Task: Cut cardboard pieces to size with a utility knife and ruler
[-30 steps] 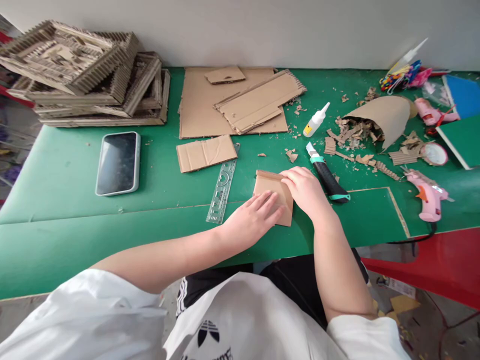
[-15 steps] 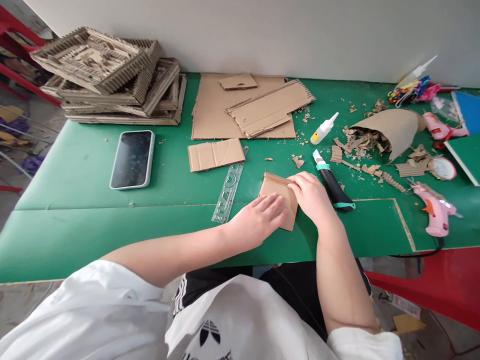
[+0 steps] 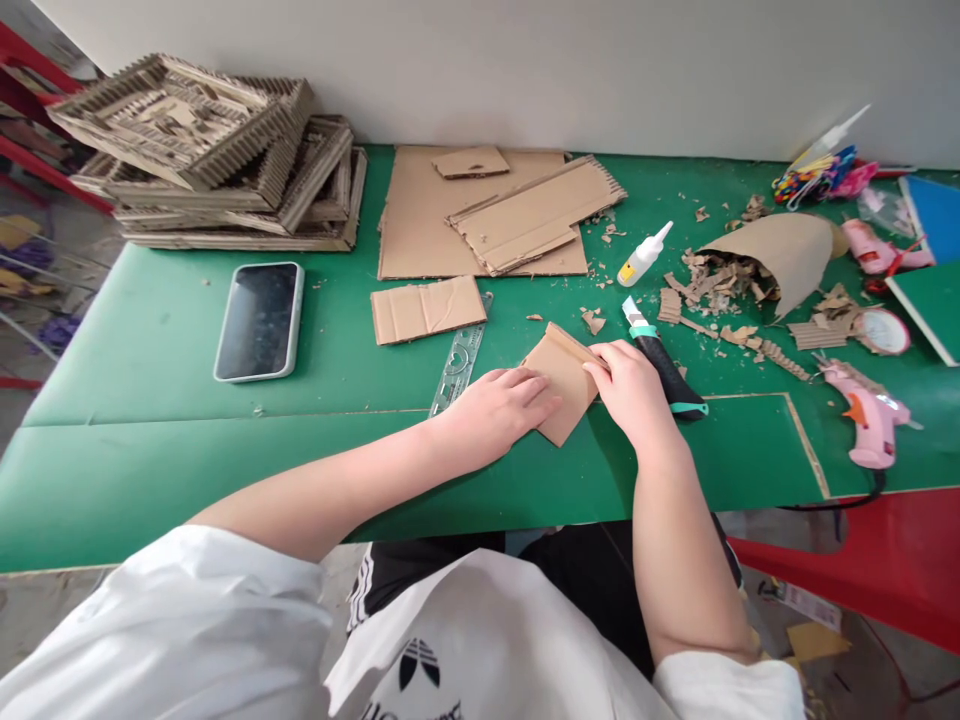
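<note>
Through the head camera I have a small cardboard piece (image 3: 568,385) set at a slant on the green bench (image 3: 150,330), between the clear ruler (image 3: 455,372) and the cutter (image 3: 661,370). My left hand (image 3: 496,410) lies flat across the piece's left side, fingers stretched out and gripping nothing. My right hand (image 3: 630,385) is curled in, thumb and fingers pinching the piece at the narrow strip along its far-right edge; how the fingers sit underneath, I can't tell.

As I judge it, this piece is already cut to outline, and the strip seems partly folded, so creasing looks like the step in hand. Whether the fold is finished I can't read from here. The piece is joined to nothing, and the glue bottle (image 3: 645,255) is touched by neither hand. Beyond, the creased cardboard (image 3: 427,310) overlaps the ruler's far end, and the large sheet (image 3: 409,225) lies under other offcuts. The stacked corrugated frames (image 3: 217,150) at far left look assembled.
</note>
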Action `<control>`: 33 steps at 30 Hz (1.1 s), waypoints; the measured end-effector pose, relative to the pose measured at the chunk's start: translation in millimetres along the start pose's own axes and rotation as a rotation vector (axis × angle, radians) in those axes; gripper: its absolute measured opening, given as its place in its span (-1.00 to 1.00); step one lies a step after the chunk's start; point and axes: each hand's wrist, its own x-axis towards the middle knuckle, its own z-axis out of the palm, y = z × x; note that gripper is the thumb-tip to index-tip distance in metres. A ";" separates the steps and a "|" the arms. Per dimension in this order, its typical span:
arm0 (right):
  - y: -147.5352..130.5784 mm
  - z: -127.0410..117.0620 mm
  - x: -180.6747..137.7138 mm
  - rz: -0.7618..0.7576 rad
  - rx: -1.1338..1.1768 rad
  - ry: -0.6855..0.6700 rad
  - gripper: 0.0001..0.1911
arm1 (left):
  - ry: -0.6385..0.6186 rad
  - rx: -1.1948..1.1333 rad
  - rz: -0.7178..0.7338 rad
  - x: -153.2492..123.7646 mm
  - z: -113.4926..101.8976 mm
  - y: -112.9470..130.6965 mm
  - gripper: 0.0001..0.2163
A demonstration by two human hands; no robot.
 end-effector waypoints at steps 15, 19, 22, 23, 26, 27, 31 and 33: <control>-2.5 0.9 0.6 0.041 0.022 0.008 -0.88 | -0.096 0.022 -0.636 -19.6 -21.7 -113.1 -0.46; -3.6 -0.5 0.3 0.053 0.014 -0.005 -0.87 | -0.140 0.010 -0.651 -27.3 -28.3 -126.5 -0.44; -3.9 -1.8 -0.3 0.040 0.016 -0.008 -0.86 | -0.098 0.041 -0.642 -23.1 -40.3 -109.5 -0.42; -4.0 -2.0 -0.3 0.035 0.016 -0.008 -0.85 | -0.064 0.049 -0.622 -20.0 -43.6 -99.7 -0.41; -4.4 -2.2 -0.2 0.033 0.015 -0.012 -0.83 | -0.001 0.074 -0.514 -8.7 -45.0 -64.0 -0.43; -4.7 -2.2 -0.2 0.035 0.015 -0.014 -0.83 | -0.001 0.080 -0.489 -4.9 -42.4 -51.9 -0.45; -5.5 -3.4 -1.2 0.026 0.032 -0.011 -0.82 | 0.019 0.076 -0.449 5.8 -26.3 -17.5 -0.45; -5.4 -5.0 -2.1 0.037 0.074 -0.008 -0.80 | 0.016 0.085 -0.458 8.6 -20.8 -10.1 -0.45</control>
